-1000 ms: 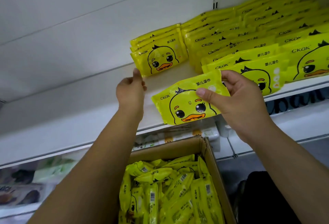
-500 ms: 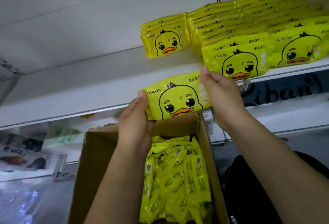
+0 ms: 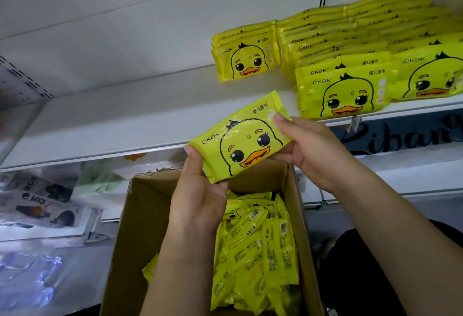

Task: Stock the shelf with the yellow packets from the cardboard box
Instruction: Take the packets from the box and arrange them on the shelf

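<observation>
A yellow packet [image 3: 241,137] with a duck face hangs tilted in front of the white shelf [image 3: 120,120], above the cardboard box [image 3: 140,218]. My left hand [image 3: 200,197] grips its lower left corner. My right hand [image 3: 308,145] pinches its right end between thumb and fingers. Several more yellow packets [image 3: 255,248] stand packed on edge in the box. On the shelf a short row of packets [image 3: 246,57] stands at the middle, and longer rows [image 3: 350,64] fill the right part.
The shelf's left half is bare white board. A lower shelf at the left holds pale packets [image 3: 45,200] with dark print. A dark banner [image 3: 400,137] with script lettering runs under the shelf edge at right. A black shape [image 3: 375,270] lies right of the box.
My left hand left the shelf and took hold of the packet's left corner. The packet dropped lower and tilted, its left end down. The view has shifted downward towards the box.
</observation>
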{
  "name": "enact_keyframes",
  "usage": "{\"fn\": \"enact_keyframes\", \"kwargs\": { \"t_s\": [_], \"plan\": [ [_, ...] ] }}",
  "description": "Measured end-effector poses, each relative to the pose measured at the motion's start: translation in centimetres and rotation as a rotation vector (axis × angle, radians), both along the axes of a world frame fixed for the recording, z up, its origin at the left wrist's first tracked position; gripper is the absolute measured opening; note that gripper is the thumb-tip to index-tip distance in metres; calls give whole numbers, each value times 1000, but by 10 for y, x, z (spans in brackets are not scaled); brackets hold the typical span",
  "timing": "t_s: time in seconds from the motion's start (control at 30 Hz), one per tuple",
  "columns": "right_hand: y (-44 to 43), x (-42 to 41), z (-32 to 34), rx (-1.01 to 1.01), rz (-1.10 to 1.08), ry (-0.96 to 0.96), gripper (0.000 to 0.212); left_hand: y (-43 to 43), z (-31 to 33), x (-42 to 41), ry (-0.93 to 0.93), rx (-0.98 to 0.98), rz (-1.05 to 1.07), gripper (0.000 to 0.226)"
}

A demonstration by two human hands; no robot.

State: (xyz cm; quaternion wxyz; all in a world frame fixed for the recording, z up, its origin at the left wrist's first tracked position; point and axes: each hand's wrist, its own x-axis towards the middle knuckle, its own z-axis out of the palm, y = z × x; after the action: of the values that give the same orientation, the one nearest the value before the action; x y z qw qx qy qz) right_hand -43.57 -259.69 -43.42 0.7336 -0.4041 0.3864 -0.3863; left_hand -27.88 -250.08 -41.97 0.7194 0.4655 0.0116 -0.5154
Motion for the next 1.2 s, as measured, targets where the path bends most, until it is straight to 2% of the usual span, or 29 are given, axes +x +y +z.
{"fn": "enact_keyframes", "kwargs": {
  "t_s": [0.1, 0.2, 0.3, 0.5, 0.6, 0.7, 0.8, 0.93, 1.0, 1.07, 1.13, 1.2],
  "plan": [
    [-3, -1, -2, -21, -44, -8, 24, 0, -4, -1, -8, -27, -42, 38],
    [-7, -2, -2, -9, -73, -5, 29, 6, -12, -12, -76, 73, -86, 28],
    [-9, -2, -1, 9, -49, -16, 33, 9, -18, -16, -130, 103, -25, 20],
    [-7, -1, -3, -77, -117, 55, 20, 5, -11, -9, -48, 54, 45, 28],
    [-6, 6, -2, -62, -149, 38, 19, 1, -7, -9, 36, 24, 131, 34],
    [-5, 9, 0, -57, -172, -1, 14, 1, -6, -11, 29, -4, 138, 36],
    [-7, 8, 2, -73, -149, -49, 16, 2, -3, -3, -105, -26, 27, 28],
    [-13, 5, 4, -119, -146, -16, 19, -8, 6, 21, -393, 9, -332, 47],
    [-15, 5, 5, -158, -148, 31, 19, -22, 9, 26, -552, 74, -446, 44],
    [-17, 7, 5, -186, -160, 58, 18, -37, 10, 30, -642, 133, -453, 37],
    [-20, 7, 5, -202, -193, 69, 15, -52, 9, 36, -654, 124, -442, 33],
    [-25, 7, 4, -223, -217, 130, 24, -68, 7, 44, -668, 116, -396, 27]
  ]
}}
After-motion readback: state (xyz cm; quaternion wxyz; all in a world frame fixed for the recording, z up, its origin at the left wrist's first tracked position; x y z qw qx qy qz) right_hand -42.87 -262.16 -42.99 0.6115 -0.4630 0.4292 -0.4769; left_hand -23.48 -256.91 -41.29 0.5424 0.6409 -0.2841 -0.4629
